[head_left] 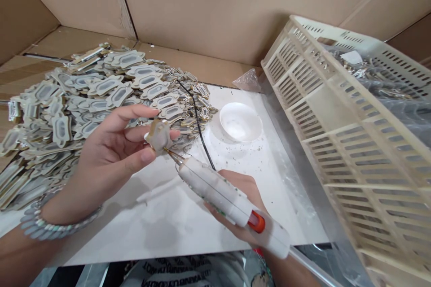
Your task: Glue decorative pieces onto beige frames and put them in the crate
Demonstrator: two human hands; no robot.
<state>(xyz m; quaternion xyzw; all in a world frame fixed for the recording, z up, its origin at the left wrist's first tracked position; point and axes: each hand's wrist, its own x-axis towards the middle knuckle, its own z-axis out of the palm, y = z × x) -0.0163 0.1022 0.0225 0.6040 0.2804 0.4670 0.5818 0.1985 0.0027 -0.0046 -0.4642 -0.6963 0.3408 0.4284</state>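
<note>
Brown cardboard walls [202, 13] enclosed the far side and left of the workplace, behind a flat white work surface [168, 228]. On the right stood a cream plastic crate [310, 101] with slotted sides, holding clear plastic bags [400, 112]. At the left and far left spread a large heap of flat grey pieces with tan edges [117, 94], many with an oval centre. Right of it, the right hand [247, 188] was wrapped around a white glue gun with a red-orange part [215, 188], its fingers mostly hidden by the tool. Near the heap, the left hand [111, 148] pinched a small grey piece with a tan edge [159, 133] between thumb and fingers, the index finger extended above it. This piece was raised over the surface, left of the centre, and the gun's nozzle pointed up at its lower edge, apparently touching. Farther off, between heap and crate, sat a round white bowl [240, 128]. Bracelets of pale beads [42, 228] circled the left wrist, and a thin black cord [202, 136] ran between heap and bowl.
</note>
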